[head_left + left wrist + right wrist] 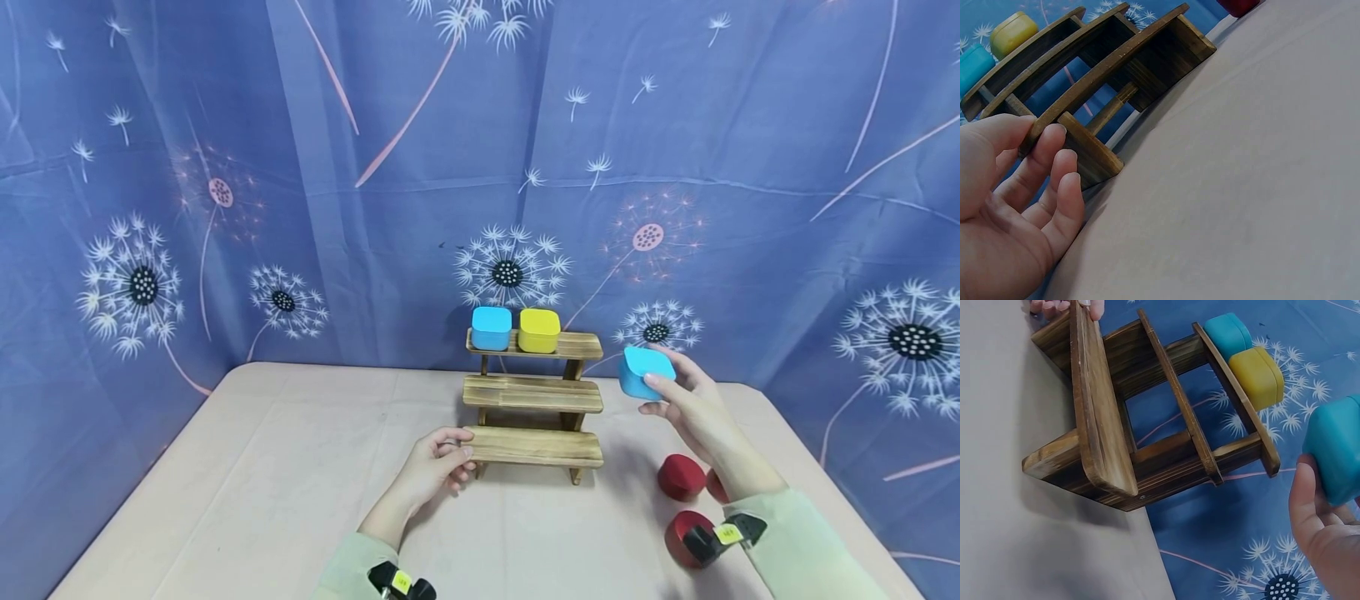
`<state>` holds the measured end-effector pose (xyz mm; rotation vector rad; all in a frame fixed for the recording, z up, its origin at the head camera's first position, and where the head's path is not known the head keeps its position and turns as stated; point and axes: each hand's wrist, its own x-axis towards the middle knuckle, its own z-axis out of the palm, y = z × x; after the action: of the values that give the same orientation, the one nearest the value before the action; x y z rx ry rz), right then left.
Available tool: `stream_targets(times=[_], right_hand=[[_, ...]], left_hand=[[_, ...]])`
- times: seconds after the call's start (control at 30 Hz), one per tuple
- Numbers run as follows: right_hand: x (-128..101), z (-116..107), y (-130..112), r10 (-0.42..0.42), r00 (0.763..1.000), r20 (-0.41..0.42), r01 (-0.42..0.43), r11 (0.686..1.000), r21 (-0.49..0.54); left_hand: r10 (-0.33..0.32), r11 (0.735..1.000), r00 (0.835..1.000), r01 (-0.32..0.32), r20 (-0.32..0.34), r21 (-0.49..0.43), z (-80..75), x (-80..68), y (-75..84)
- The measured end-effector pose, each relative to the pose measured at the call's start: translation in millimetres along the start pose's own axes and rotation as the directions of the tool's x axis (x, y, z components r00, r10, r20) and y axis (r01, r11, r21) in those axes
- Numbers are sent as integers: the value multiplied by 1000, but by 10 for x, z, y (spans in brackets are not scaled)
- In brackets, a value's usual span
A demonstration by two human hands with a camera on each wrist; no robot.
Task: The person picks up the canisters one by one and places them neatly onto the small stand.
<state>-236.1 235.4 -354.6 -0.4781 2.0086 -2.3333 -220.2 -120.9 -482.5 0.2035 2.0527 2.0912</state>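
Observation:
My left hand (pixel 435 467) pinches the left end of the bottom shelf of a three-tier wooden stand (pixel 532 446); in the left wrist view thumb and forefinger (pixel 1044 150) close on the shelf's edge. Raised to the right of the stand, my right hand (pixel 693 408) grips a blue box (pixel 647 372) with rounded corners. The right wrist view shows this box (pixel 1338 450) level with the top tier, apart from it. On that top tier a second blue box (pixel 491 328) sits at the left end, and a yellow box (pixel 538 331) stands beside it near the middle.
Several red round boxes (pixel 681 477) lie on the table to the right, partly under my right forearm. A pale cloth covers the table (pixel 300 467). Behind the stand hangs a blue dandelion-print curtain (pixel 405 250).

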Motion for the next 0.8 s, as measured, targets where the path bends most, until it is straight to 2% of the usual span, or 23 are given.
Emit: stream_targets(times=[0.53,0.8], right_hand=[[96,40,-13,28,999,-16,-28,999,-18],[130,49,-8,13,1000,5,-13,1000,22]], left_hand=[[-10,1000,1000,10,3,-10,-3,6,-9],[-7,1000,1000,7,-2,3,1,-4,-1]])
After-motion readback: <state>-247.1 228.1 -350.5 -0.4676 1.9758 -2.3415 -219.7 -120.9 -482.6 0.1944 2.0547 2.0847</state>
